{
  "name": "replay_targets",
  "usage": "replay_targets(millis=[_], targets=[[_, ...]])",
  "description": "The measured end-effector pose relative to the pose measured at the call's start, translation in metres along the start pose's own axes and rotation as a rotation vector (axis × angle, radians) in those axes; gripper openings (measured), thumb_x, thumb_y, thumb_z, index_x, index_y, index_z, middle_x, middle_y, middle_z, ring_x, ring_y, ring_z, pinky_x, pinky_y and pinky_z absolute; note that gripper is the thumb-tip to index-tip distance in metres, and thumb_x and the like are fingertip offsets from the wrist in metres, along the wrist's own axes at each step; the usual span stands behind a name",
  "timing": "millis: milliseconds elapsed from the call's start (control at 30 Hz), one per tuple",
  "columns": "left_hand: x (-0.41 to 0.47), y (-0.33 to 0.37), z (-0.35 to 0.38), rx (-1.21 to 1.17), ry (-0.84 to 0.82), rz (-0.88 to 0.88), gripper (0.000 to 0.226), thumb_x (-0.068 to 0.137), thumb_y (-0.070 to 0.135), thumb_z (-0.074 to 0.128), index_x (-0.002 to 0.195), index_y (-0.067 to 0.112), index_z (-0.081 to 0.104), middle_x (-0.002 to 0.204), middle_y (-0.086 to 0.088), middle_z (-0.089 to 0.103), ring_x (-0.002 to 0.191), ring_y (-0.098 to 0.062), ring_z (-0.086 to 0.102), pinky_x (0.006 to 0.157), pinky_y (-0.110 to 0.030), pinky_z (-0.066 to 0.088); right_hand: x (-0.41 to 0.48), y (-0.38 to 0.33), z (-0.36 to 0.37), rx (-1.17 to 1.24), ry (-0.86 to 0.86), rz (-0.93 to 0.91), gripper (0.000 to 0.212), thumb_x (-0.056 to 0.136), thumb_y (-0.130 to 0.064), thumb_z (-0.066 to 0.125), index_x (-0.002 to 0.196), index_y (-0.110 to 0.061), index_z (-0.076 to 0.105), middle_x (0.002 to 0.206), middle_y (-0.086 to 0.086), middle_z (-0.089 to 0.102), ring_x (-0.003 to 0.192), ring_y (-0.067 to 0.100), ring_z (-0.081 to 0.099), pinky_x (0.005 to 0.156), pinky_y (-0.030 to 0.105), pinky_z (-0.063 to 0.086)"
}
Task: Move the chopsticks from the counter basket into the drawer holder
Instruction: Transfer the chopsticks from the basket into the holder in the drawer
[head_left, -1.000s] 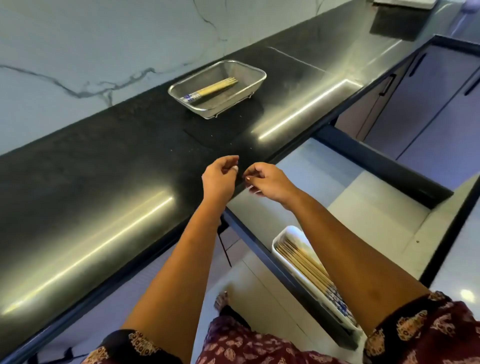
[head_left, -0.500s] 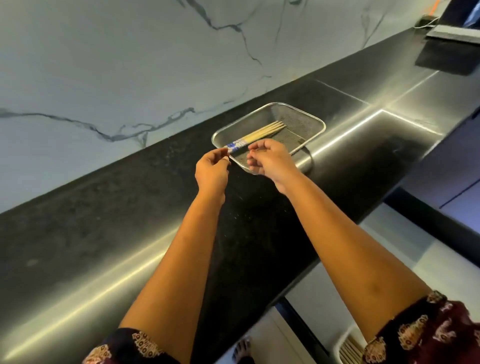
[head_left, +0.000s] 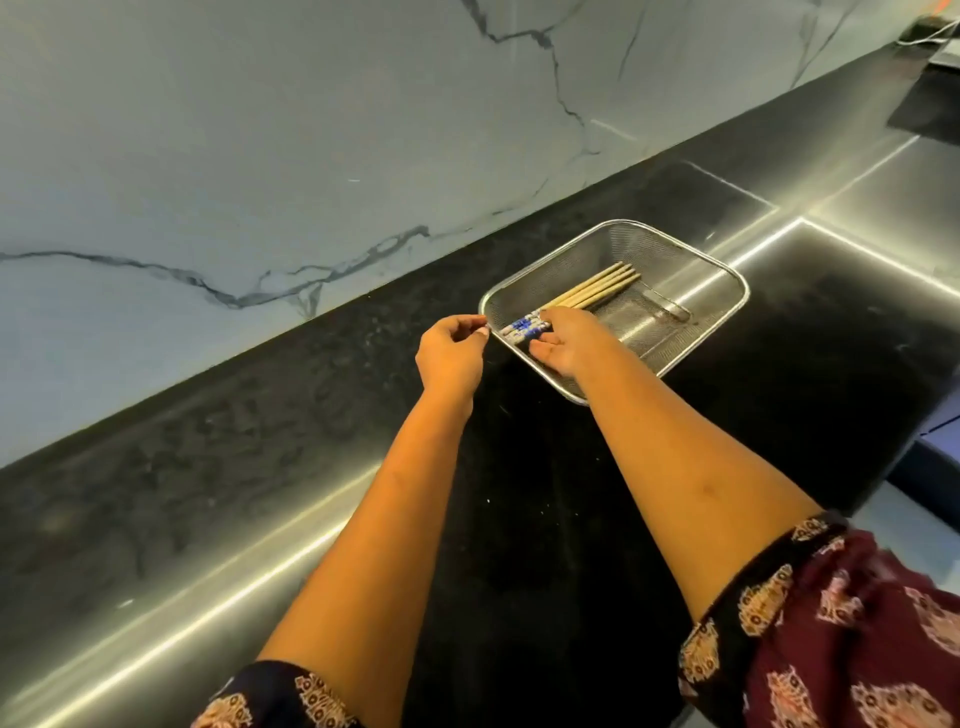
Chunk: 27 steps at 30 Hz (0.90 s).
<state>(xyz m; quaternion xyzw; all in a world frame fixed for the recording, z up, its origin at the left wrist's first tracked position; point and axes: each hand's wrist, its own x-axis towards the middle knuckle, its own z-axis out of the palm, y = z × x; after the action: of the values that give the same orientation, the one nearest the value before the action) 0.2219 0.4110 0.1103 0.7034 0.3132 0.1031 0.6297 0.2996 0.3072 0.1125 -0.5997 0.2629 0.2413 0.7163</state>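
Observation:
Several wooden chopsticks (head_left: 597, 286) with blue-patterned ends lie in a metal mesh basket (head_left: 722, 322) on the black counter. My right hand (head_left: 569, 340) reaches into the basket's near-left end, with its fingers curled over the patterned ends and the thumb below them. Just left of the basket is my left hand (head_left: 449, 356). Its fingers are loosely curled, and their tips sit at the corner of the rim, holding nothing I can make out. The drawer holder is out of view.
The black counter (head_left: 260, 467) runs along a marble wall (head_left: 260, 156). A corner of the open drawer (head_left: 935, 441) shows at the right edge. A dark device (head_left: 930, 98) sits at the far right of the counter.
Both hands rose from the counter's front edge to the basket. My right hand has moved in over the chopsticks' patterned ends, and my left hand has stopped at the rim corner. The view swung away from the drawer.

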Motion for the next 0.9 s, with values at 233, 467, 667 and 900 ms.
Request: replay_targets(millis=[233,467,667,900], targets=[[0.008,-0.005,-0.002,-0.004,-0.048,-0.008,0.015,0.086,0.006,0.063,0.094,0.017,0.069,0.1,-0.005,0.07,0.096,-0.016,0.064,0.085,-0.026,0.052,0.014,0.006,0.019,0.123,0.011,-0.021,0.037,0.095,-0.001,0.05,0.132,0.006,0.045,0.129,0.023,0.056,0.118,0.035,0.058,0.1,0.046,0.048],[0.0,-0.007,-0.002,-0.013,-0.065,0.004,0.017,0.086,0.005,0.062,0.096,0.017,0.069,0.099,-0.004,0.069,0.093,-0.014,0.063,0.076,-0.02,0.051,0.003,0.0,0.012,0.193,-0.062,-0.035,0.04,0.096,0.003,0.047,0.136,0.005,0.041,0.138,0.024,0.05,0.129,0.035,0.05,0.109,0.047,0.039],[-0.014,-0.001,0.0,-0.048,-0.05,0.009,0.017,0.088,0.007,0.061,0.102,0.014,0.067,0.101,-0.005,0.068,0.095,-0.015,0.063,0.08,-0.023,0.051,-0.016,-0.011,-0.005,0.23,-0.144,-0.024,0.037,0.094,0.006,0.049,0.13,0.009,0.046,0.122,0.023,0.059,0.126,0.031,0.052,0.108,0.043,0.04],[-0.043,0.011,-0.004,-0.137,-0.028,0.062,0.021,0.093,0.017,0.055,0.11,0.012,0.066,0.1,-0.003,0.068,0.086,-0.011,0.06,0.064,-0.02,0.044,-0.079,-0.012,-0.03,0.162,-0.385,-0.168,0.035,0.094,0.005,0.049,0.129,0.006,0.047,0.099,0.018,0.062,0.108,0.029,0.061,0.088,0.039,0.053]])
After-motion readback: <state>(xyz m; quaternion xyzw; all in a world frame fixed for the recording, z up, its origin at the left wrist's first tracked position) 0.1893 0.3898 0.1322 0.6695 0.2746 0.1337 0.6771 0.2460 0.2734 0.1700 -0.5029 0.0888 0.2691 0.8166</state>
